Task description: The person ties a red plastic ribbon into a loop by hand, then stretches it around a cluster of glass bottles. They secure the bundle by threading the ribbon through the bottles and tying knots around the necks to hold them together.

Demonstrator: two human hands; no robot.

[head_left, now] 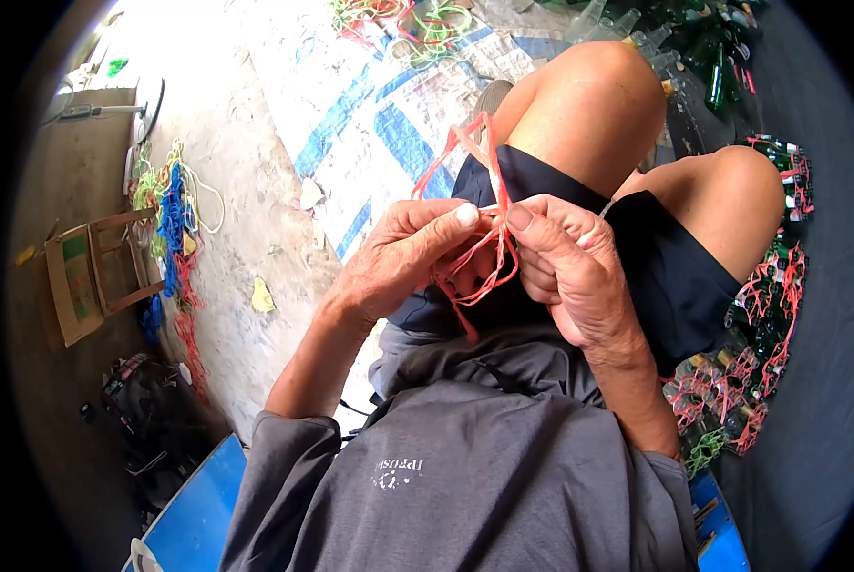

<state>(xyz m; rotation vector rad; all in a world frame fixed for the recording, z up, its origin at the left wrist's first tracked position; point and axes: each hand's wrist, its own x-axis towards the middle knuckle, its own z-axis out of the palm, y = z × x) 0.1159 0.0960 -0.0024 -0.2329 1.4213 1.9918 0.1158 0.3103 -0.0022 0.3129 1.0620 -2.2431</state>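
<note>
Above my lap, a pinkish-red plastic cord (pixel 496 176) is stretched between my two hands. My left hand (pixel 408 250) pinches it between thumb and fingers, with the thumb tip close to the crossing strands. Opposite it, my right hand (pixel 570 262) grips the same cord between thumb and forefinger, the other fingers curled under. Loops of the cord stick up above the hands, and more loops hang below between them. One short end dangles over my dark shorts. Whether a knot sits at the crossing point is hidden by the fingertips.
A white and blue woven sheet (pixel 398 133) covers the floor ahead, with tangled red and green cords (pixel 436 24) on it. Green bottles (pixel 718 81) stand at upper right. Bottles in red netting (pixel 732 386) lie at right. Blue cords (pixel 172 224) hang by a wooden frame (pixel 122 262) at left.
</note>
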